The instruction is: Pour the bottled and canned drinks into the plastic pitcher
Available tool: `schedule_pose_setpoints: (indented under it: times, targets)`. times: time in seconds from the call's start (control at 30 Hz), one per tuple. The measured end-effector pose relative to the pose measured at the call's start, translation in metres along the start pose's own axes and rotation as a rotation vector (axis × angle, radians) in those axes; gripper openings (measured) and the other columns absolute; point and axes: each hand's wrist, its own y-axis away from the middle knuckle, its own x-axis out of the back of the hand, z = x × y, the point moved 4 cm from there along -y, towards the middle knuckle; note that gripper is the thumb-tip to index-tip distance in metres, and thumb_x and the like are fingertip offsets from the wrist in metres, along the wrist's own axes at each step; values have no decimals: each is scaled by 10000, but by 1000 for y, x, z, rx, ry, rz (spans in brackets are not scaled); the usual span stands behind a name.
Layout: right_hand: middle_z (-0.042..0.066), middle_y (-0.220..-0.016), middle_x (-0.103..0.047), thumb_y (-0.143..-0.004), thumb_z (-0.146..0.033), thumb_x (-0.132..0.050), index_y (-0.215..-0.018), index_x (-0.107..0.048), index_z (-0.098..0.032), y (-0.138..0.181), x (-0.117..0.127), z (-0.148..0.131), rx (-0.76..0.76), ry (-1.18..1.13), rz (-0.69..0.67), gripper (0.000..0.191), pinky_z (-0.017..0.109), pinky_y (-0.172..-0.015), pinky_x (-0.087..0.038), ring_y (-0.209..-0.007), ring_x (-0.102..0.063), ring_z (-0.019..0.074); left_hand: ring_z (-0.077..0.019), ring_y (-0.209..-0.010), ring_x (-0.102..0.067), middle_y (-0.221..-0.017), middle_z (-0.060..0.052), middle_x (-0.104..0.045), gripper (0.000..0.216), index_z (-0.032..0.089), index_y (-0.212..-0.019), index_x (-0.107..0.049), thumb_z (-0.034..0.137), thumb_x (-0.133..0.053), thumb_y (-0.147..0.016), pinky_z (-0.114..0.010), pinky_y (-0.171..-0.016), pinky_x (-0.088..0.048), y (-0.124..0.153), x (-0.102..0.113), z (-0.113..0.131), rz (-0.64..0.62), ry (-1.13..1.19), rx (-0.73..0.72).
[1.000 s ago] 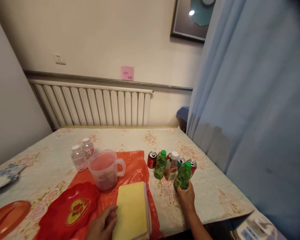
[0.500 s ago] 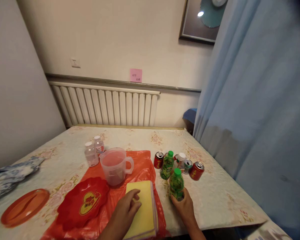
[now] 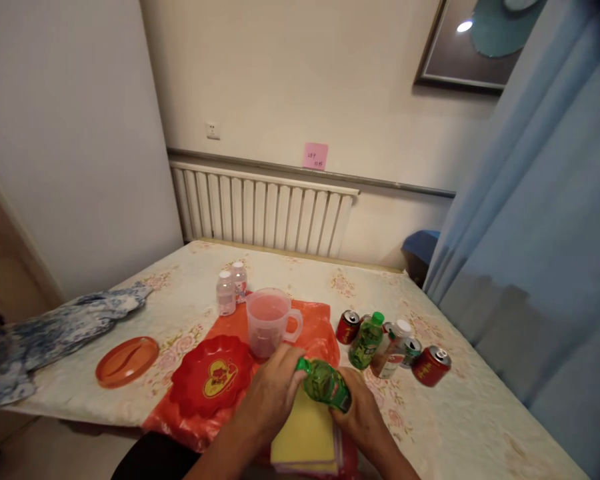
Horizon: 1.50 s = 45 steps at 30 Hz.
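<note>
Nearest, both forearms reach in over a yellow cloth stack at the front edge of the surface. The left hand curls palm-down, fingers closed on the cap end of the green bottle. The right hand wraps shut round its lower body. The bottle lies tipped nearly sideways just above the stack, cap pointing left. Beyond sit a red dish and a clear jug on an orange bag, with cans to the right.
</note>
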Motion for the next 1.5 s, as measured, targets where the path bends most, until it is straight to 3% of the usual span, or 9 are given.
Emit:
schedule_pose_setpoints:
  times: [0.13, 0.23, 0.4, 0.53, 0.63, 0.87, 1.13, 1.3, 1.5]
  targets:
    - [82, -1110, -658, -683, -140, -572, -1147, -606, -223, -36, 11, -16, 80, 73, -65, 473, 405, -937, -499, -1050, -609, 270, -241, -1011, -641, -1076, -102, -671, 275, 200, -1134, -611, 310, -443, -946, -377, -890, -521, 11, 34, -20, 260, 43, 143]
    - [91, -1148, -639, -677, -138, -573, -1189, -582, -219, -72, 22, -22, 162, 168, -56, 518, 424, -950, -479, -1078, -584, 278, -266, -981, -663, -1040, -103, -709, 294, 198, -1068, -653, 340, -471, -886, -415, -871, -536, 26, 42, -40, 332, 71, 296]
    - [101, -1154, -619, -648, -109, -570, -1236, -570, -205, -134, 32, -21, 274, 468, -14, 596, 431, -945, -436, -1068, -553, 284, -273, -1015, -676, -1062, -88, -742, 311, 220, -1025, -692, 334, -491, -816, -426, -918, -536, 60, 19, -68, 316, 161, 433]
    - [127, -1144, -622, -672, -104, -582, -1235, -581, -162, -173, 30, -22, 324, 744, -79, 566, 397, -942, -385, -1049, -535, 280, -266, -1012, -687, -1066, -85, -748, 317, 221, -1016, -697, 336, -505, -792, -396, -908, -550, 84, -3, -84, 290, 222, 482]
    - [137, -1133, -631, -695, -79, -574, -1205, -605, -165, -193, 27, -27, 359, 843, -109, 519, 395, -944, -354, -1039, -524, 286, -277, -1017, -689, -1071, -94, -749, 328, 215, -1012, -699, 350, -510, -780, -406, -911, -550, 94, -7, -91, 285, 239, 525]
    - [150, -1108, -634, -760, -28, -519, -1160, -634, -181, -221, 22, -46, 448, 952, -158, 444, 445, -997, -291, -1042, -511, 305, -291, -991, -696, -1038, -99, -753, 357, 201, -1010, -707, 350, -520, -745, -416, -888, -559, 98, -5, -97, 290, 276, 563]
    - [146, -1103, -624, -799, -31, -507, -1151, -625, -169, -236, 23, -80, 558, 1029, -212, 396, 479, -1099, -187, -1099, -493, 301, -290, -979, -676, -1030, -105, -735, 394, 179, -1051, -692, 374, -503, -766, -426, -897, -545, 102, -22, -106, 256, 393, 601]
    - [142, -1082, -630, -901, -88, -442, -1108, -636, -161, -240, 20, -96, 661, 1123, -208, 292, 503, -1109, -190, -1110, -501, 306, -292, -961, -666, -1036, -105, -723, 391, 187, -1049, -690, 383, -513, -760, -427, -878, -548, 104, -27, -111, 242, 446, 613]
    - [146, -1078, -628, -916, -115, -464, -1093, -641, -155, -243, 16, -108, 731, 1141, -202, 254, 515, -1117, -189, -1129, -498, 302, -288, -974, -659, -1029, -94, -728, 367, 195, -1011, -698, 347, -513, -733, -413, -898, -531, 103, -25, -109, 247, 435, 601]
